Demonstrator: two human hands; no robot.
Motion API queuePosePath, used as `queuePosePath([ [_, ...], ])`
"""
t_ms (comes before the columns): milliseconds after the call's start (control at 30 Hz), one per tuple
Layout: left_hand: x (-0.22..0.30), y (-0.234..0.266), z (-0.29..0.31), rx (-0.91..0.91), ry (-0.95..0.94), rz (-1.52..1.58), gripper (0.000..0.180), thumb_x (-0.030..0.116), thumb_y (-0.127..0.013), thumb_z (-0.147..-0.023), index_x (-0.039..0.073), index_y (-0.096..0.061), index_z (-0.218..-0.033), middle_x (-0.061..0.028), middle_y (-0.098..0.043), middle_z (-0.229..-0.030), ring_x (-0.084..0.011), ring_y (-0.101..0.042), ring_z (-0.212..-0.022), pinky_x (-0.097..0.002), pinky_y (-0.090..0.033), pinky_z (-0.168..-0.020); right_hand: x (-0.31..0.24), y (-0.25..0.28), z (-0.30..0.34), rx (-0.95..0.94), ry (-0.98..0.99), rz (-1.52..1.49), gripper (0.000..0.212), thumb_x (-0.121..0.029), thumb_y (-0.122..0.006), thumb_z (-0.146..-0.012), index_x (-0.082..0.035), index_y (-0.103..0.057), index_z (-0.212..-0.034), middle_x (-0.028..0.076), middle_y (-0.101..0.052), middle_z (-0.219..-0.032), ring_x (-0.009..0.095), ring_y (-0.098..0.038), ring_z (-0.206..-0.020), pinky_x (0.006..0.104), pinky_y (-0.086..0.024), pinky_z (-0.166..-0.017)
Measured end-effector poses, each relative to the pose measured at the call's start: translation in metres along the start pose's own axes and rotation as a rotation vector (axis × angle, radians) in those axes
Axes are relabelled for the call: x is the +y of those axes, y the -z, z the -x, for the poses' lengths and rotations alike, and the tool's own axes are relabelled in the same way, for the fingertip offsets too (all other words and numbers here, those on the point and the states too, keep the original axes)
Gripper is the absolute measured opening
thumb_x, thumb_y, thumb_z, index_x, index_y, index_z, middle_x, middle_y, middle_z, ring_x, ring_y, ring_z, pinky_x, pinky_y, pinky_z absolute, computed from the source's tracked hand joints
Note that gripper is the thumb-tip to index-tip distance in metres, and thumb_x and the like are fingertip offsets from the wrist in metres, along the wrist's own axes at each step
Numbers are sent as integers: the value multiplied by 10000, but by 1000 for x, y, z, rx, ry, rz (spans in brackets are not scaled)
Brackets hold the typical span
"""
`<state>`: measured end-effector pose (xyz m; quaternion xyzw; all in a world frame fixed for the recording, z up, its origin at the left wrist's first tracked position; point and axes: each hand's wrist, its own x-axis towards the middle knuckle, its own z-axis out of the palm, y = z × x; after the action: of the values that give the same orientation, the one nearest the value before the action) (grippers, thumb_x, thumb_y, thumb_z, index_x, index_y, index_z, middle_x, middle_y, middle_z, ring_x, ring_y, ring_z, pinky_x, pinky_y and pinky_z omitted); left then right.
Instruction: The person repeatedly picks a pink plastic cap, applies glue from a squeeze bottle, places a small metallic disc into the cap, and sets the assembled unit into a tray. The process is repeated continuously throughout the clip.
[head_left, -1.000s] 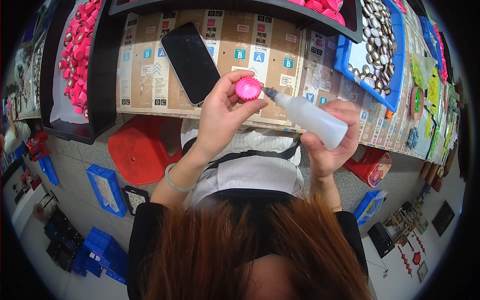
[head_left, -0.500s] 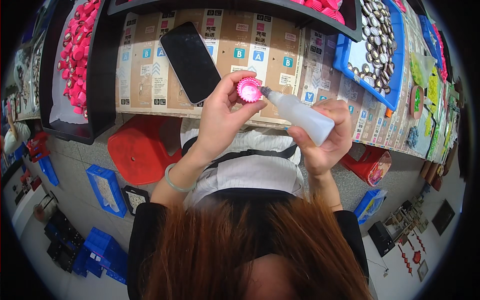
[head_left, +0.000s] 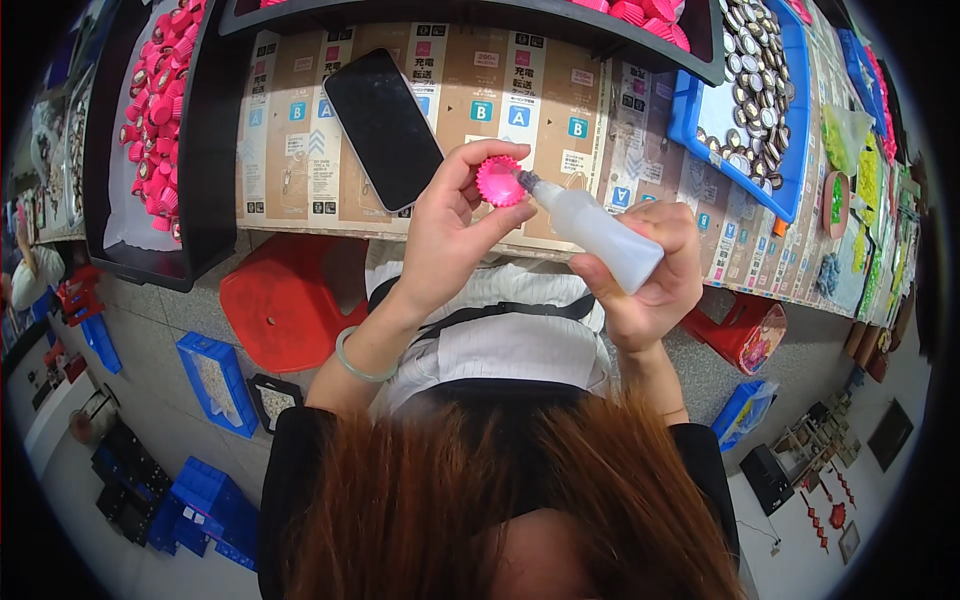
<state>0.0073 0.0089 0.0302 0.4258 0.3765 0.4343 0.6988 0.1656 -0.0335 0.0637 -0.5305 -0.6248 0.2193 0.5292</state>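
My left hand (head_left: 455,215) pinches a small pink fluted cup (head_left: 499,182) between thumb and fingers, its hollow side facing up. In my right hand (head_left: 655,270) is a translucent white squeeze bottle (head_left: 603,232), tilted with its dark narrow tip at the cup's right side, reaching over the hollow. Whether the tip touches the inside I cannot tell, nor whether anything flows out. Both hands are above the table's near edge. A black smartphone (head_left: 383,128) lies on the table just beyond my left hand.
A black tray (head_left: 195,130) of pink fluted cups stands on the left, another black tray (head_left: 480,28) along the back. The blue tray (head_left: 688,110) at right holds many small round pieces. Printed cardboard (head_left: 545,80) covers the table. Red stools (head_left: 275,315) stand below its edge.
The bottle tip has shifted slightly over the pink cup, which is tilted a little differently. Both hands keep their grip, and the whole view has moved slightly.
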Motion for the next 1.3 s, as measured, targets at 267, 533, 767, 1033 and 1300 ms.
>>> queuePosePath([
  [267, -5, -1, -1, 81, -139, -227, 379, -38, -608, -709, 7, -481, -1064, -83, -512, -1041, -147, -506, -919, -259, -400, -814, -2, -1, 0, 17, 95, 65, 463, -176, -812, -534, -45, -509, -858, 67, -540, -705, 180, -501, -607, 269, -403, -528],
  [533, -9, 12, -9, 201, -593, -869, 348, -43, -616, -689, 11, -496, -1010, -135, -540, -978, -256, -538, -892, -308, -436, -762, 9, 2, 5, 135, -26, -321, 423, -97, -719, -660, -25, -436, -966, 98, -491, -925, 131, -488, -829, 226, -399, -668],
  [767, -10, 14, -12, 207, -687, -591, 403, -85, -609, -686, 26, -451, -1040, -136, -515, -1061, -231, -536, -915, -304, -435, -790, 49, -16, -6, 169, -522, -362, 348, -18, -605, -720, 0, -430, -1021, 89, -508, -953, 140, -510, -846, 251, -422, -730],
  [1033, -1, 12, -5, -163, 128, 743, 612, 82, -606, -757, 12, -282, -1271, -68, -422, -1128, -159, -495, -923, -306, -403, -841, 81, -35, -9, 100, -168, 231, 401, -56, -649, -657, -11, -473, -1015, 152, -534, -951, 320, -526, -886, 358, -429, -757],
  [1300, -21, 17, 4, -222, 398, 808, 648, 173, -590, -794, 25, -210, -1297, -122, -487, -1058, -193, -526, -944, -332, -433, -835, 141, 97, -76, 200, -137, 573, 229, -96, -584, -747, 16, -539, -941, 145, -573, -879, 251, -546, -800, 337, -431, -717],
])
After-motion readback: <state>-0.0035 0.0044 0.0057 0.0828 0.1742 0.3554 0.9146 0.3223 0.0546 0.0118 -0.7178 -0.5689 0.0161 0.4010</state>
